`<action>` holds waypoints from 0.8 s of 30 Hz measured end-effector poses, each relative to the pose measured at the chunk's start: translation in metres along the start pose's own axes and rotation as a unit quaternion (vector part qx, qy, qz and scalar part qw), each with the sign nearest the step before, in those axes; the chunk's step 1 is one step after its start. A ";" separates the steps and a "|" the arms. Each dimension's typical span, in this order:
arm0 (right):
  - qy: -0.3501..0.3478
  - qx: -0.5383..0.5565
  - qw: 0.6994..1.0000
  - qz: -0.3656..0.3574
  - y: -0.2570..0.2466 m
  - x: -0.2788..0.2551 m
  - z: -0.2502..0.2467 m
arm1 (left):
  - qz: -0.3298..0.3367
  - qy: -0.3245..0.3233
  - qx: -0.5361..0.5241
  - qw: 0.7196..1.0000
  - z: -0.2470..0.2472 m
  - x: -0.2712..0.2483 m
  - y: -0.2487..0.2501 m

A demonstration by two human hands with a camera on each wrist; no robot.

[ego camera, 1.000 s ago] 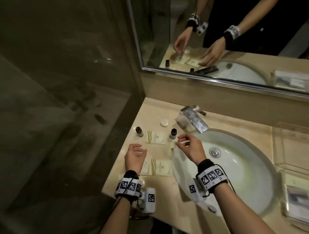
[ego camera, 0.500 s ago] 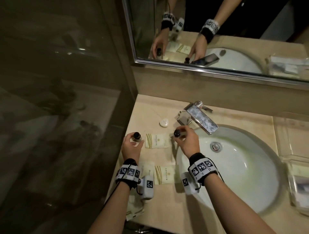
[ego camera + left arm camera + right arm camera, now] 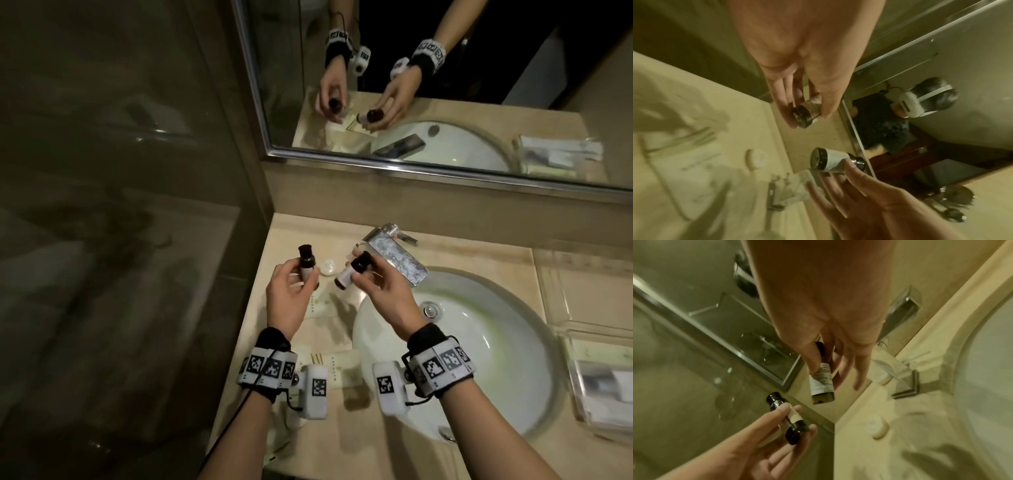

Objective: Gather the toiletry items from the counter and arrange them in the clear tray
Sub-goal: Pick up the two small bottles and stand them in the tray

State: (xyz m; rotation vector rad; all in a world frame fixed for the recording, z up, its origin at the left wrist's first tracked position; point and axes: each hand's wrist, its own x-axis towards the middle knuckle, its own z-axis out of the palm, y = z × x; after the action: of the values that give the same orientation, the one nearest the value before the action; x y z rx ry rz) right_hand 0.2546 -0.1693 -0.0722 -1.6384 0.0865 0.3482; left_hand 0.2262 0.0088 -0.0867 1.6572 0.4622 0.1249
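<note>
My left hand (image 3: 303,275) grips a small dark bottle (image 3: 67,263) with a pale label upright above the counter's left part; the left wrist view shows its base (image 3: 806,114) between thumb and fingers. To its right, my right hand (image 3: 359,270) pinches a second dark-capped bottle (image 3: 347,275), tilted with its base down-left, in front of the faucet; it also shows in the right wrist view (image 3: 821,379). A round white soap (image 3: 327,267) lies between the bottles on the counter. Cream sachets (image 3: 339,368) lie under my wrists. The clear tray (image 3: 589,287) stands at the far right, holding packets.
A chrome faucet (image 3: 394,253) juts over the white sink (image 3: 479,359) between my hands and the tray. A mirror (image 3: 445,85) backs the counter. A glass shower wall (image 3: 137,205) closes off the left side.
Both hands reached forward, closed on the two bottles and lifted them off the counter. The right bottle is now tilted.
</note>
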 end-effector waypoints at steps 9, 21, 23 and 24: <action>-0.025 0.197 0.980 -0.005 -0.047 -0.043 -0.081 | 0.008 -0.118 -0.071 0.990 0.079 -0.033 0.063; 0.100 0.249 0.963 0.010 -0.016 -0.110 -0.256 | -0.019 -0.234 -0.080 0.969 0.245 -0.114 0.087; 0.102 0.242 0.965 0.019 -0.009 -0.121 -0.289 | -0.042 -0.250 -0.088 0.963 0.275 -0.129 0.085; 0.104 0.234 0.966 0.024 -0.005 -0.127 -0.304 | -0.053 -0.258 -0.089 0.961 0.290 -0.137 0.083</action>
State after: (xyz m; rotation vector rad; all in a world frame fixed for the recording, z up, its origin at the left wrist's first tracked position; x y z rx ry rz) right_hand 0.1879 -0.4867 -0.0149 -1.1983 0.3417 0.1723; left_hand 0.2203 -0.3162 -0.0231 1.4156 0.1340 -0.3332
